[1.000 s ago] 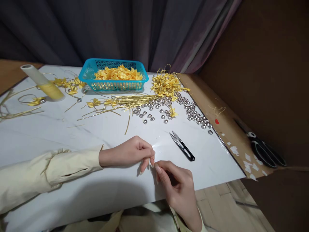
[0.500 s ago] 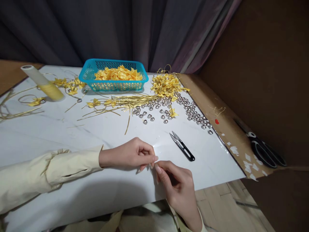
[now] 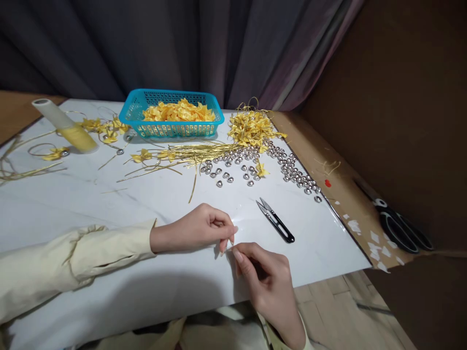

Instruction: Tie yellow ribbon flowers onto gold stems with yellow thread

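Note:
Low over the front of the white tabletop, my left hand (image 3: 204, 226) and my right hand (image 3: 266, 272) almost meet at the fingertips. Thumb and forefinger of each are pinched together. Something thin and pale, perhaps yellowish, shows at the fingertips, too small to name. Black thread snips (image 3: 276, 221) lie just beyond my right hand with the blades pointing away. Farther back are scattered silver beads (image 3: 250, 183), a bundle of gold cords (image 3: 197, 150) and a heap of yellow ribbon flowers (image 3: 251, 127).
A blue plastic basket (image 3: 171, 125) of yellow ribbon pieces stands at the back. To its left, a cone of yellow thread (image 3: 78, 138) stands near several finished-looking flowers (image 3: 109, 132). Large black scissors (image 3: 399, 226) and paper scraps (image 3: 375, 243) lie on brown cardboard at the right.
My left hand has shifted slightly up, and its fingertips have parted a little from my right hand's. My right hand has hardly moved. Everything on the table stays put.

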`<state>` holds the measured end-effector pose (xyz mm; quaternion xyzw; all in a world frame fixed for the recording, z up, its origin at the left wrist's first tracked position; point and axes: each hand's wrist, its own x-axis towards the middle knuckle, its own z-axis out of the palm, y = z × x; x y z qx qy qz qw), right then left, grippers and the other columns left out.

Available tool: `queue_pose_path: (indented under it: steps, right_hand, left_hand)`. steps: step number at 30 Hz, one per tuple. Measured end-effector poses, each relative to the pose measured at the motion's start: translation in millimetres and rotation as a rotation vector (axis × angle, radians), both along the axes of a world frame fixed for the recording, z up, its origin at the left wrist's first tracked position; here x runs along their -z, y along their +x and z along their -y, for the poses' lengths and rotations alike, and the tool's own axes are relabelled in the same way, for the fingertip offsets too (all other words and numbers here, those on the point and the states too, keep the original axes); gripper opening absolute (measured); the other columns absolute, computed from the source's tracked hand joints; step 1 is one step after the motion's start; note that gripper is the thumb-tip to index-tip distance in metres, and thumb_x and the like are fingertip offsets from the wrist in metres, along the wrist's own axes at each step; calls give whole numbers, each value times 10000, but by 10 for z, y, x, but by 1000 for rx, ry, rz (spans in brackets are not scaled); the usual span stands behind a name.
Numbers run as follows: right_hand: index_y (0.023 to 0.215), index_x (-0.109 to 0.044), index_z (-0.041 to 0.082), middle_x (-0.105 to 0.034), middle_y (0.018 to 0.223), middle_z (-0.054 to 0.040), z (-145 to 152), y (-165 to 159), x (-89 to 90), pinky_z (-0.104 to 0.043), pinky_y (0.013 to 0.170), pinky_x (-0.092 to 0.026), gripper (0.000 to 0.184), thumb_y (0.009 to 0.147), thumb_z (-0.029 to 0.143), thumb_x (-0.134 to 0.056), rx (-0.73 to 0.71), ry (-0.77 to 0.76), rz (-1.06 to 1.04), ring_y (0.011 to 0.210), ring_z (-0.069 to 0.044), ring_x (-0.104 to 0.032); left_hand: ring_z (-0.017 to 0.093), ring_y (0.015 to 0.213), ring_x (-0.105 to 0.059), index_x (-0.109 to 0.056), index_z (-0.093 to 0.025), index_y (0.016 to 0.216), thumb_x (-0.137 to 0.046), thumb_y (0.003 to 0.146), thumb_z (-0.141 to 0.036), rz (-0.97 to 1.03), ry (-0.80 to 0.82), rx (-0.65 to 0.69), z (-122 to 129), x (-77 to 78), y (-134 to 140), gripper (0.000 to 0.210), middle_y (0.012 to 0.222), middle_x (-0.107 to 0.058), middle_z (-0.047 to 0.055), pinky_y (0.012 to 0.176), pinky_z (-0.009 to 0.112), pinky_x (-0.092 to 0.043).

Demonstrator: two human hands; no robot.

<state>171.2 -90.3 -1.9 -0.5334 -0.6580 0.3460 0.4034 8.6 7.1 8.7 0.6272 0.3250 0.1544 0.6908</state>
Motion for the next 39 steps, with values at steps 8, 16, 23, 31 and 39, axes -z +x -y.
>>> queue_pose_path:
  steps: [8, 16, 23, 31, 39]
  right_hand:
    - [761, -626, 155, -473, 543, 36, -5, -18, 0, -209, 443, -301, 224, 919, 223, -483, 1, -27, -32, 462, -82, -396]
    - [760, -649, 142, -472, 531, 37, -26, -23, -9, -198, 435, -313, 234, 912, 218, -488, 21, -7, -51, 459, -82, -406]
    - [757, -638, 144, -476, 538, 37, -11, -19, -23, -201, 430, -296, 226, 912, 222, -493, 15, -26, -55, 460, -79, -389]
    - [700, -594, 154, -459, 532, 39, -27, -35, -36, -200, 423, -288, 261, 919, 237, -479, 19, -21, -54, 455, -78, -383]
    - [693, -562, 164, -447, 544, 40, -34, -49, -41, -204, 426, -284, 257, 921, 226, -462, 16, 0, -12, 458, -77, -366]
  left_hand:
    - [112, 561, -551, -618, -109, 718, -575, 809, -289, 46, 19, 62, -11, -24, -49, 206, 598, -614, 24, 548, 206, -427]
    - [80, 525, -487, -606, -113, 715, -605, 809, -310, 15, 161, 72, 10, -12, -45, 218, 615, -628, 26, 487, 165, -365]
    - [91, 550, -518, -631, -111, 703, -551, 819, -257, -4, 264, 67, 23, -20, -42, 203, 612, -641, 31, 524, 176, -395]
    - [54, 417, -435, -621, -122, 641, -558, 820, -252, -18, 262, -26, 62, -34, -45, 230, 526, -610, 5, 420, 151, -340]
    - [63, 349, -463, -596, -124, 636, -538, 813, -271, -60, 233, -69, 92, 3, -44, 238, 487, -575, -5, 367, 155, -366]
